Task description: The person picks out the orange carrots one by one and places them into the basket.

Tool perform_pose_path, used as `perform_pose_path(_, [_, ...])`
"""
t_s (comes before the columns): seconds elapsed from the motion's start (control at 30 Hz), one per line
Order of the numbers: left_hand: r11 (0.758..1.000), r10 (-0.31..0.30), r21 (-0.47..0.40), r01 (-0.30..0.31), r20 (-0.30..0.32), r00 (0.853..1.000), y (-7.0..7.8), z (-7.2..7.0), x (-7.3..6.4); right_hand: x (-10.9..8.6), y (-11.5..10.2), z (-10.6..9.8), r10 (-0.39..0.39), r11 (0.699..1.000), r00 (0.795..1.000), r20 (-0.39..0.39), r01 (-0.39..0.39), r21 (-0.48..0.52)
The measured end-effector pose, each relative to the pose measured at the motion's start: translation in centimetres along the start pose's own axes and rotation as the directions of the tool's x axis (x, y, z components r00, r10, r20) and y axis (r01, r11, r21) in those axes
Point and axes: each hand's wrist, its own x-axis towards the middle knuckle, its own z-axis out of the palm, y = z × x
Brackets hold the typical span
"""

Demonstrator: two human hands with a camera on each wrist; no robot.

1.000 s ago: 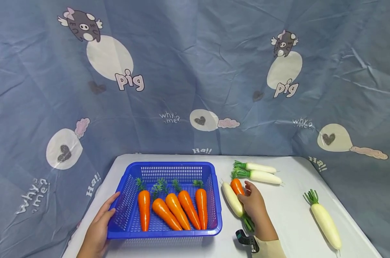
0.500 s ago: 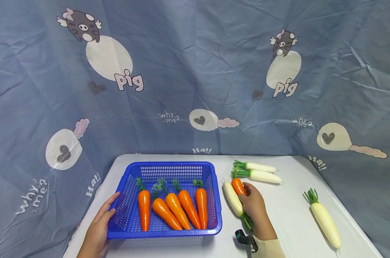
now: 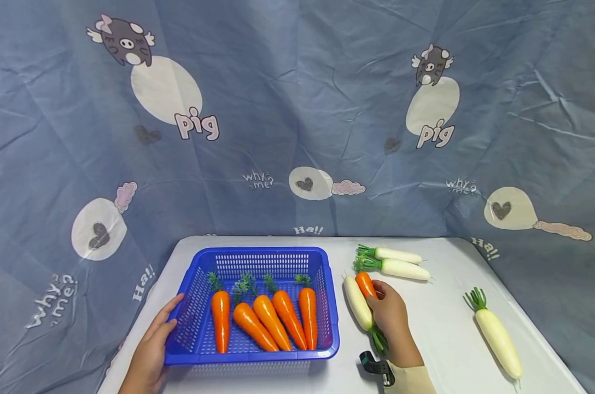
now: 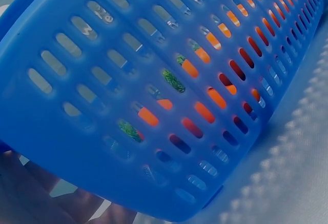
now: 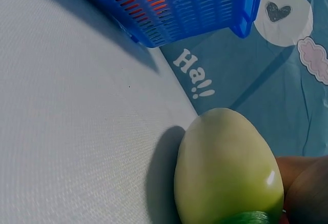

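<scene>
My left hand (image 3: 149,346) rests against the left side of the blue perforated basket (image 3: 250,357), its fingers lying along the outer wall. Inside the basket lie several orange carrots (image 3: 221,323) with green tops. To the right of the basket, my right hand (image 3: 392,317) holds another carrot (image 3: 365,284) on the table, fingers and thumb around it; its lower part is hidden by the hand. A white radish (image 3: 359,302) lies alongside that carrot, its green stalks toward me. The right wrist view shows this radish (image 5: 225,167) large in front of the hand.
Two white radishes, an upper one (image 3: 398,255) and a lower one (image 3: 404,269), lie near the table's back edge. A third radish (image 3: 498,342) is at the far right. A blue printed cloth (image 3: 258,109) hangs behind the white table (image 3: 445,328).
The right hand's fingers have drawn closer around the carrot. Both that carrot and the radish beside it have shifted slightly to the right. The left hand stays at the basket.
</scene>
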Motion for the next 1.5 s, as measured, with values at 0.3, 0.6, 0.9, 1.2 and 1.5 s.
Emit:
perform_pose_path(0.3, [1.000, -0.022, 0.015, 0.022, -0.007, 1.000, -0.05, -0.06, 0.11, -0.18, 0.15, -0.18, 0.031, 0.999, 0.999, -0.014, -0.030, 0.028])
perform_pose_path(0.6, [1.000, -0.015, 0.016, 0.015, -0.006, 1.000, -0.01, -0.05, 0.17, -0.08, 0.30, -0.22, 0.085, 0.989, 0.996, -0.019, -0.082, 0.126])
perform_pose_path(0.9, [0.999, -0.013, 0.029, 0.013, -0.009, 1.000, 0.05, -0.03, 0.16, -0.20, 0.11, -0.47, 0.092, 0.984, 0.995, -0.028, -0.086, 0.157])
perform_pose_path(1.2, [1.000, 0.024, 0.009, -0.024, 0.004, 1.000, -0.21, -0.02, 0.03, -0.42, 0.02, -0.53, 0.124, 0.983, 0.991, -0.059, -0.114, 0.141])
perform_pose_path(1.5, [1.000, 0.016, 0.013, -0.016, 0.004, 1.000, -0.24, -0.02, 0.19, -0.86, -0.60, -0.55, 0.144, 0.976, 0.986, -0.081, -0.128, 0.178])
